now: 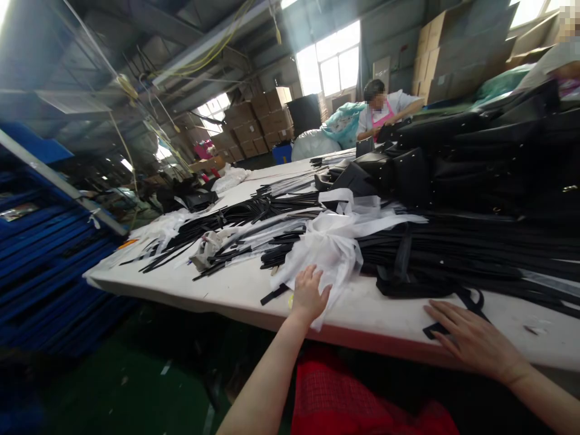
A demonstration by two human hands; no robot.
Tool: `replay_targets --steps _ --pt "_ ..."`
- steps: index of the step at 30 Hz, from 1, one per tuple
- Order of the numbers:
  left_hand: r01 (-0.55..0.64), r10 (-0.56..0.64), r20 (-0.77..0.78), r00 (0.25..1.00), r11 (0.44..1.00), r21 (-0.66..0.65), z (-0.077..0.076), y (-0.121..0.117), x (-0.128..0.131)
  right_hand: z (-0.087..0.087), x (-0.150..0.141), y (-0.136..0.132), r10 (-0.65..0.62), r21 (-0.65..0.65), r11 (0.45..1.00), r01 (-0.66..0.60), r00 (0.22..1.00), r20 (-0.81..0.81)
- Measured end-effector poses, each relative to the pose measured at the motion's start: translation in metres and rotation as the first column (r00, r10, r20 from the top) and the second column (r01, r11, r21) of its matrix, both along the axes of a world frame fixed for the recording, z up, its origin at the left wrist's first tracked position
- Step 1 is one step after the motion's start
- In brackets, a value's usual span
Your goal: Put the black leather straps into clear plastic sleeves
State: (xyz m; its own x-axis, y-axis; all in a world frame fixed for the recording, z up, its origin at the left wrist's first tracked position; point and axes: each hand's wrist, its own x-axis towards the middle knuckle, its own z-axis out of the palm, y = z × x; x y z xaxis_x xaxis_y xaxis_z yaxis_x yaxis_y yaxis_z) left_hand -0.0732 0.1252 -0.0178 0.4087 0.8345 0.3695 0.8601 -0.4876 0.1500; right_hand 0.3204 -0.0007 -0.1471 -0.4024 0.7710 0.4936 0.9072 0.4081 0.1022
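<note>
My left hand [310,295] rests on the near edge of a crumpled white sheet [312,248], its fingers spread and thumb apart. That thin, translucent sheet lies over bundled black strips [475,241] on the white table [244,296]. To the right, my right hand [471,335] lies flat with fingers stretched out over a black strap [473,302]. One end of this strap shows beside my fingertips, and part of it curls up behind the hand. A short black strip [274,294] sits left of my left hand.
Black bags [489,157] are heaped at the back right. Behind them a person in a pink apron [383,115] works, and another person stands at the far right. More strip bundles [254,208] lie to the left. Blue stacked racks [49,260] stand beyond the table's left end.
</note>
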Motion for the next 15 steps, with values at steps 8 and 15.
replay_targets --steps 8,15 --pt "0.262 -0.256 -0.152 0.955 0.965 0.021 0.027 0.080 0.126 0.015 -0.010 -0.004 -0.041 -0.008 0.999 0.041 0.999 -0.035" --pt "0.310 -0.304 -0.191 0.933 0.951 0.000 0.057 0.099 0.146 0.021 -0.013 -0.007 -0.078 -0.050 0.996 0.074 0.994 -0.083"
